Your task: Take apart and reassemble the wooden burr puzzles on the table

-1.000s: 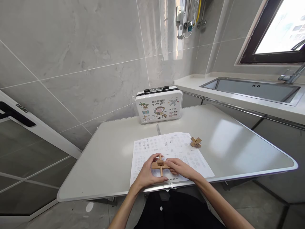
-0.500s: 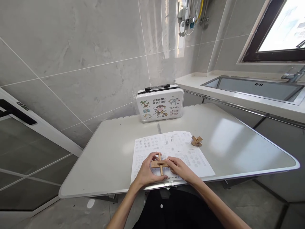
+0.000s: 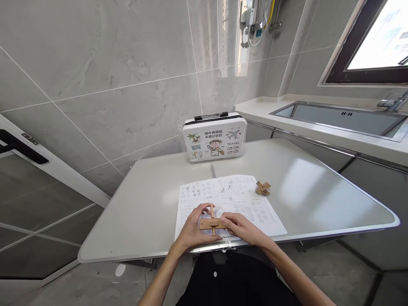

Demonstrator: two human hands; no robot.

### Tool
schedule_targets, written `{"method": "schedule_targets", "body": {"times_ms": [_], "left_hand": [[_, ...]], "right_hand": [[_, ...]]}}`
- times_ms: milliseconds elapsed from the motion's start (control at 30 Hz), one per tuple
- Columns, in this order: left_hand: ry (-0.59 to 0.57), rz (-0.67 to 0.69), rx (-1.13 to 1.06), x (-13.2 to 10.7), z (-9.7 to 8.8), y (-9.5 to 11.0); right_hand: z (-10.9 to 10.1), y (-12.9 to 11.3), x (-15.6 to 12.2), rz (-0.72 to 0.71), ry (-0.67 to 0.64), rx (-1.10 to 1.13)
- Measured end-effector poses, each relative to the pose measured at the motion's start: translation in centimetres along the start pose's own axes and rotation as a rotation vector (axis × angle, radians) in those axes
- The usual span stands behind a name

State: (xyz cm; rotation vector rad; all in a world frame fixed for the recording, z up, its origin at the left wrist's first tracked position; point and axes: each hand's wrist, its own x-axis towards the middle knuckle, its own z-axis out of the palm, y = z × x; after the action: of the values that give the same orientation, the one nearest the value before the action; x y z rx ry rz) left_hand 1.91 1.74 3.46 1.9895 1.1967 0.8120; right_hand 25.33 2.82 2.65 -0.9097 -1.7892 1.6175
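A wooden cross-shaped puzzle (image 3: 211, 222) is held just above the printed instruction sheet (image 3: 229, 199) near the table's front edge. My left hand (image 3: 193, 231) grips its left side with fingers curled round it. My right hand (image 3: 242, 229) pinches its right arm with the fingertips. A second, smaller wooden puzzle (image 3: 263, 188) lies on the table at the sheet's right edge, apart from both hands.
A white tin case (image 3: 214, 137) with cartoon prints stands at the back of the white folding table (image 3: 146, 212), against the tiled wall. A counter with a steel sink (image 3: 341, 117) runs along the right. A dark door (image 3: 28, 204) is at the left.
Both hands and the wooden cross puzzle have shifted slightly toward me and down. The camera view has moved a little; the other things lie where they were.
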Motion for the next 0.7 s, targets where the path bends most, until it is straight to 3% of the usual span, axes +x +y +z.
{"method": "schedule_targets", "body": {"times_ms": [167,267,333,433,700], "left_hand": [[0.001,-0.033,0.007,0.0,0.3,0.1],[0.029,-0.095,0.009,-0.2,0.6,-0.2],[0.061,-0.146,-0.012,-0.4,0.9,-0.6],[0.095,-0.204,-0.128,-0.8,1.2,-1.3],[0.08,-0.197,-0.687,-1.0,1.4,-2.5]], "right_hand": [[0.2,0.2,0.3,0.042,-0.009,0.29],[-0.2,0.6,0.4,0.043,0.116,0.397],[-0.7,1.1,0.5,0.059,0.251,0.288],[-1.4,2.3,0.6,0.082,0.423,-0.093],[-1.0,5.2,1.2,0.225,0.446,-0.611]]}}
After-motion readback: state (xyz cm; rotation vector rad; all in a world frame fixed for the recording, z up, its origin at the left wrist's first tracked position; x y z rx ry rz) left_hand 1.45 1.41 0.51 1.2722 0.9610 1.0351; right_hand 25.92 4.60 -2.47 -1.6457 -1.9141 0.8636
